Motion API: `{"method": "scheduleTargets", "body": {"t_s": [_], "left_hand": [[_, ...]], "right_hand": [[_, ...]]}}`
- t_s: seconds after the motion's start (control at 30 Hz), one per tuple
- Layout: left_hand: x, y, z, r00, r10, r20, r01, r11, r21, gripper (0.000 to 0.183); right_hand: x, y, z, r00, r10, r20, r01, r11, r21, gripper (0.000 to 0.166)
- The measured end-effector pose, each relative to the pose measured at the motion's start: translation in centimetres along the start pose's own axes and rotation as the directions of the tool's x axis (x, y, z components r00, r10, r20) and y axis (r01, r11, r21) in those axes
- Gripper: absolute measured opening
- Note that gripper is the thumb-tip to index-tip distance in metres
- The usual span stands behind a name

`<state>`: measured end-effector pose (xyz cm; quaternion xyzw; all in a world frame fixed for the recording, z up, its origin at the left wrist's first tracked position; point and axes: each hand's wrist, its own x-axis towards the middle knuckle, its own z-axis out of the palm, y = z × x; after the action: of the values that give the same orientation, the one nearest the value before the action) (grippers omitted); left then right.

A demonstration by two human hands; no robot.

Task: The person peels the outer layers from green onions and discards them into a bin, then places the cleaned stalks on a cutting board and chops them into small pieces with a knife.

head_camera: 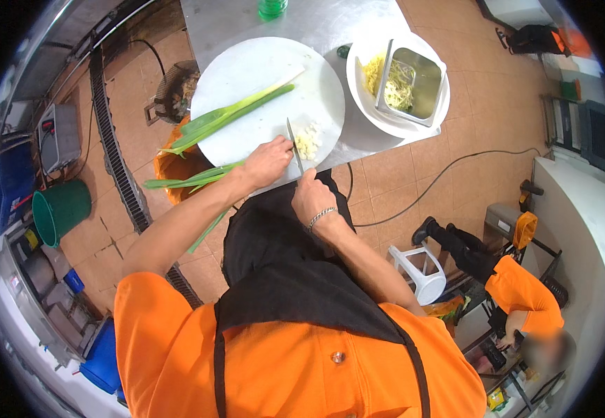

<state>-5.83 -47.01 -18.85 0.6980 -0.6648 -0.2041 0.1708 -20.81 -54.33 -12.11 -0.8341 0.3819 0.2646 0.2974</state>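
Note:
A round white cutting board (pixel 260 73) lies on a metal table. My right hand (pixel 314 199) is closed round the handle of a kitchen knife (pixel 295 141), its blade pointing away from me over the board. Against the left side of the blade, my left hand (pixel 268 162) holds down green onions (pixel 208 175), whose green leaves hang off the board's near left edge. A small heap of chopped white pieces (pixel 309 141) lies just right of the blade. More green onions (pixel 240 107) lie across the board's left half, leaves pointing left.
Right of the board, a white bowl (pixel 356 99) holds shredded yellow food and a tilted metal container (pixel 428 89). A green bottle (pixel 272 8) stands at the far side. Below the table's left edge are an orange bag (pixel 169 170) and a basket (pixel 169 99). Another person (pixel 524 295) works at lower right.

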Motion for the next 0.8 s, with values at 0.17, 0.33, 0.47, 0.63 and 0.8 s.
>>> {"method": "scheduleTargets", "body": {"t_s": [0.17, 0.33, 0.47, 0.63, 0.8], "left_hand": [[0.3, 0.2, -0.4, 1.0, 0.015, -0.02, -0.015, 1.0, -0.011, 0.01], [0.0, -0.1, 0.4, 0.999, -0.004, -0.054, 0.004, 1.0, -0.001, 0.008], [0.1, 0.2, 0.1, 0.998, 0.008, -0.06, -0.009, 1.0, -0.017, 0.009], [-0.2, -0.2, 0.4, 0.996, 0.002, -0.094, -0.002, 1.0, -0.004, 0.01], [-0.4, 0.0, 0.3, 0.997, 0.002, -0.072, -0.003, 1.0, -0.012, 0.01]], "right_hand": [[2.2, 0.7, 1.2, 0.994, -0.08, -0.08, 0.081, 0.997, 0.018, 0.018], [0.4, 0.1, 0.5, 1.0, -0.022, -0.008, 0.022, 1.0, -0.002, 0.02], [1.9, 0.6, 1.1, 0.998, -0.049, -0.03, 0.05, 0.999, 0.007, 0.019], [-0.1, 0.7, 1.0, 0.999, -0.039, -0.006, 0.039, 0.999, 0.037, 0.017], [1.6, 0.3, 0.2, 0.995, -0.09, -0.049, 0.09, 0.996, 0.002, 0.016]]}}
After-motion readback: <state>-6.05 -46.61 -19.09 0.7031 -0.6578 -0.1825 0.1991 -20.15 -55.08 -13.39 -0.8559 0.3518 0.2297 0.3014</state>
